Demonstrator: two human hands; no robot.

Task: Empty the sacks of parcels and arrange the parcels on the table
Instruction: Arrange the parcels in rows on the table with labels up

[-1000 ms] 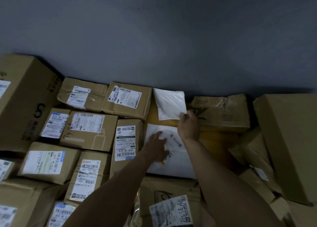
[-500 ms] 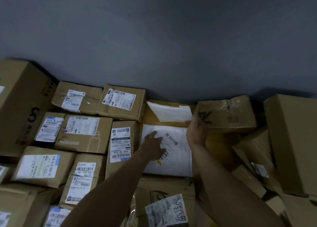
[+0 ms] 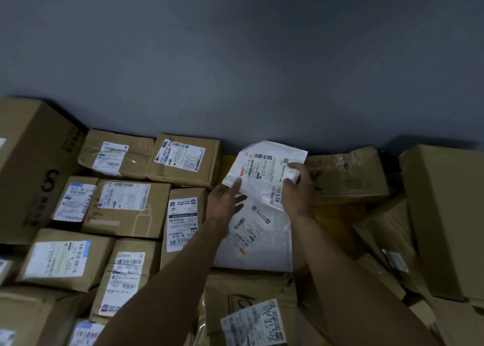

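Newly flipped label-up, small white mailer [image 3: 262,166] pinched by right hand [image 3: 298,195], open left hand [image 3: 224,201] touching; arranging, probably next lay it flat

- Parcels hide the table; the wall [image 3: 235,57] runs behind its far edge.
- Far left corner — big box [image 3: 31,167], against the wall.
- Right of it along the far edge: far box [image 3: 115,154], then second box [image 3: 183,159], touching.
- Before those, a row from the left: end box [image 3: 76,199], mid box [image 3: 125,207], narrow box [image 3: 183,220].
- Flat mailer [image 3: 262,246] lies just right of the narrow box; small mailer [image 3: 264,170] is held above its far end.
- Right box [image 3: 345,173] sits right of the small mailer — tall box [image 3: 445,214] beyond it, at the right edge.
- Near box [image 3: 248,288] lies before the flat mailer.
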